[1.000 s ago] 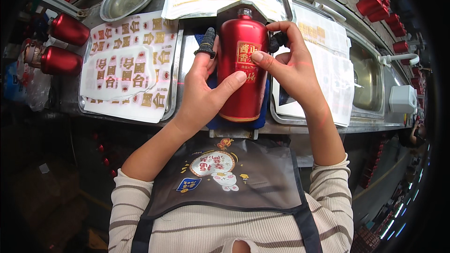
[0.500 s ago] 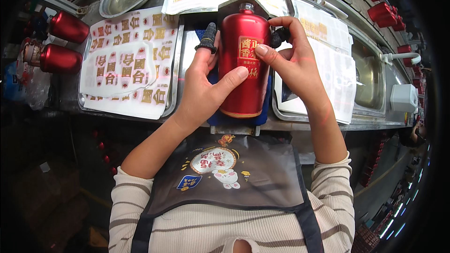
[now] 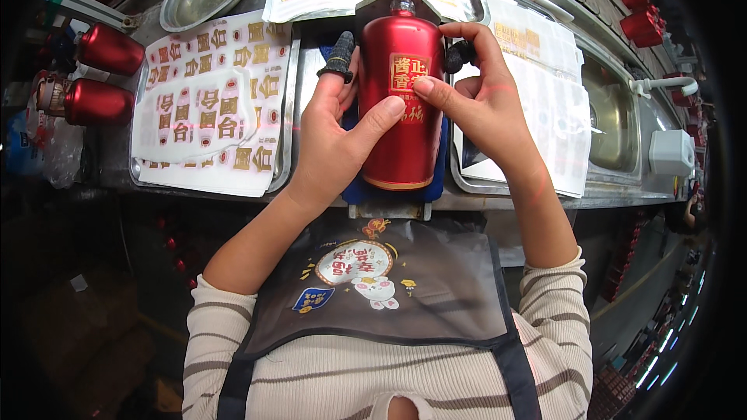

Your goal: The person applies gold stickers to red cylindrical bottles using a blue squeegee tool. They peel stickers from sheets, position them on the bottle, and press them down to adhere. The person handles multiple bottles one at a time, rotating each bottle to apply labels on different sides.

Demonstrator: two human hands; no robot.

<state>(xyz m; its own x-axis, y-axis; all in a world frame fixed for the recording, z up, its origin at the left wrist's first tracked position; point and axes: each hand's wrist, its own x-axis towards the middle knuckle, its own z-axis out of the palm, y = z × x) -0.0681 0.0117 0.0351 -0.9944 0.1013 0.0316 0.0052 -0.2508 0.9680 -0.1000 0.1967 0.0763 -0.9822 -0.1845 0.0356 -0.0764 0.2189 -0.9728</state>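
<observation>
1. Head view, hands: the left hand [image 3: 331, 136] comes up from below, thumb laid on the front of a red bottle [image 3: 401, 144], fingers along its left side; the index finger points up in a dark finger cover [image 3: 338, 61]. The right hand [image 3: 490, 109] bends in opposite, thumb tip near the label's right edge, index finger curled to the shoulder. Both hands hold the bottle between them (how firmly, I cannot tell).

2. Head view, bottle: it lies centrally over a blue cloth [image 3: 350, 189], front upward, neck pointing away from the wearer. Its body is glossy metallic red, with a thin gold line at the base.

3. Head view, lettering: a square gold-and-red label [image 3: 405, 70] carries bold characters, with looser gold script below, partly hidden by the thumbs. Printed sheets [image 3: 206, 113] at left repeat large gold characters and small red ovals.
</observation>
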